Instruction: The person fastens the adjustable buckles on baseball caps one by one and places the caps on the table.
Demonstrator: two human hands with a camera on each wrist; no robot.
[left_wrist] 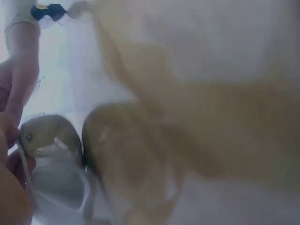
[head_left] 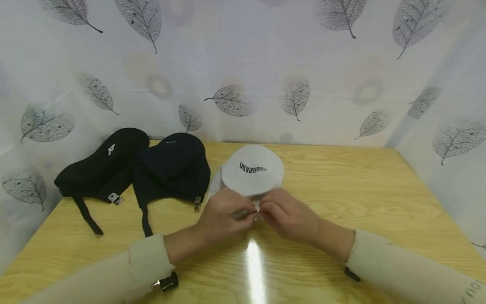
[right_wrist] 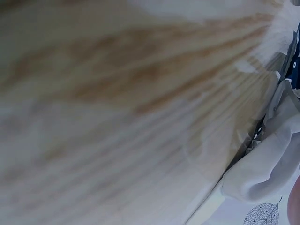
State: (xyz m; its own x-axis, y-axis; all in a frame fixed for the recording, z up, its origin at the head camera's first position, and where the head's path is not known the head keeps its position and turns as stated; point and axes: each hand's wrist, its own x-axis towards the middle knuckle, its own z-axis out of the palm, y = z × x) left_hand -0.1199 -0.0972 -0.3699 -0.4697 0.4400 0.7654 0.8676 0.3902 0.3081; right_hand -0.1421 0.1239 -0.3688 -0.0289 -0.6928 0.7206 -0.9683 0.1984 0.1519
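A white cap [head_left: 252, 166] with dark "COLORADO" lettering lies on the wooden table, its brim toward the back. At the cap's near edge, both hands meet over its pale strap [head_left: 257, 206]. My left hand [head_left: 224, 213] pinches the strap end between thumb and fingers, a greyish piece showing by its fingertips. With bent fingers, my right hand [head_left: 290, 213] pinches the same spot from the other side. The fingers hide most of the fastening. In the left wrist view the white cap [left_wrist: 56, 183] sits beside the hands; the right wrist view catches its pale folds [right_wrist: 262, 164].
To the left lie a black cap [head_left: 102, 169] with a small white emblem and a dark navy cap [head_left: 171, 169], overlapping, their straps and metal buckles toward the front. A leaf-patterned curtain [head_left: 243, 63] stands behind the wooden table [head_left: 360, 181].
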